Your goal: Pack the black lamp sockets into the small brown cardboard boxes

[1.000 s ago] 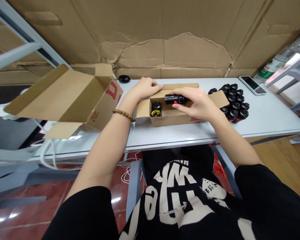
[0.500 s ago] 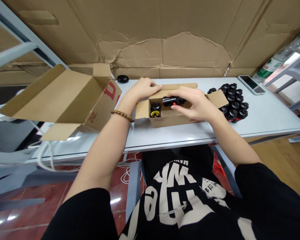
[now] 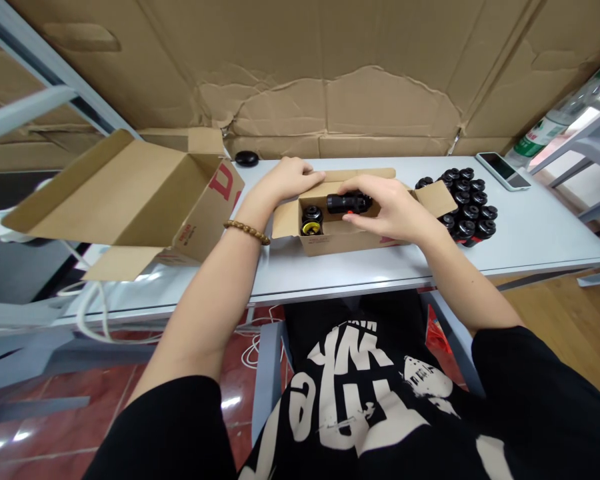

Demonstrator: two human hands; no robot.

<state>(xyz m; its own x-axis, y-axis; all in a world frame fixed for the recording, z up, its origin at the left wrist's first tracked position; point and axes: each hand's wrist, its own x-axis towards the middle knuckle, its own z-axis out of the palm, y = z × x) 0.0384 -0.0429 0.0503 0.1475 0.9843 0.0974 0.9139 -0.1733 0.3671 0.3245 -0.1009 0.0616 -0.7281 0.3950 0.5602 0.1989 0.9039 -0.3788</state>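
Creased brown cardboard [image 3: 280,47] forms the wall at twelve o'clock. A glossy white table [image 3: 540,227] stretches from nine to three. A grey metal frame [image 3: 70,75] slants at ten. Red floor tiles [image 3: 55,457] catch white glints [image 3: 23,435] at eight; wooden flooring [image 3: 575,333] shows near four.

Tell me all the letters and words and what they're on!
"D", it seems: big red letter on the larger box; smaller red print too blurred.
Smaller box: print too small, red mark partly hidden.
Black shirt: big pale letters, too folded to read surely.
Bottle label: too blurred.
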